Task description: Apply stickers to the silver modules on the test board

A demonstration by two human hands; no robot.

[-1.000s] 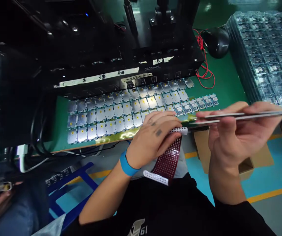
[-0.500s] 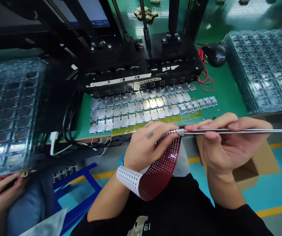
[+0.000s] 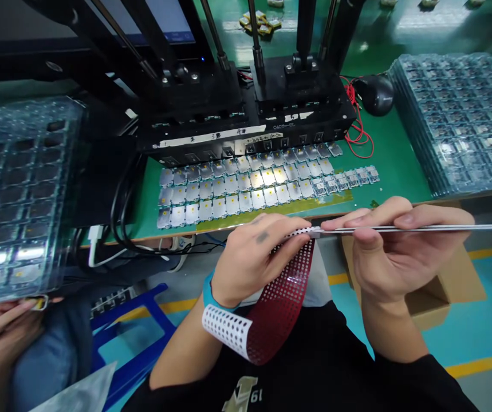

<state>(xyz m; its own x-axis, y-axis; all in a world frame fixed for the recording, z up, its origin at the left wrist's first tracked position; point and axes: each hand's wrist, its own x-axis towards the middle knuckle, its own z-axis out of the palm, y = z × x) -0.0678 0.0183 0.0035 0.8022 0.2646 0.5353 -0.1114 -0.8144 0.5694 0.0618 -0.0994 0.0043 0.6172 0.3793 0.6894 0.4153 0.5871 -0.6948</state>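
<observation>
My left hand (image 3: 250, 260), with a teal band at the wrist, pinches one end of a perforated sheet (image 3: 286, 292). The sheet is dark red on one face and white with rows of holes on the other. It hangs below my fingers and curls back toward my left forearm. My right hand (image 3: 396, 252) has its fingers above and its thumb below thin white sheets (image 3: 439, 228), seen edge-on and stretching past the right edge of view. The ends of both held things meet between my fingertips; whether they are joined I cannot tell.
Rows of small circuit boards (image 3: 232, 186) lie on the green table, before a black fixture (image 3: 254, 134) with switches. Stacked clear trays (image 3: 477, 120) stand at right. Another person's hand (image 3: 5, 323) is under trays (image 3: 14, 189) at left. An open cardboard box (image 3: 428, 306) is below.
The curled part of the perforated sheet has sunk a little. The white sheets in my right hand lie closer together. Both hands keep their grip in nearly the same place.
</observation>
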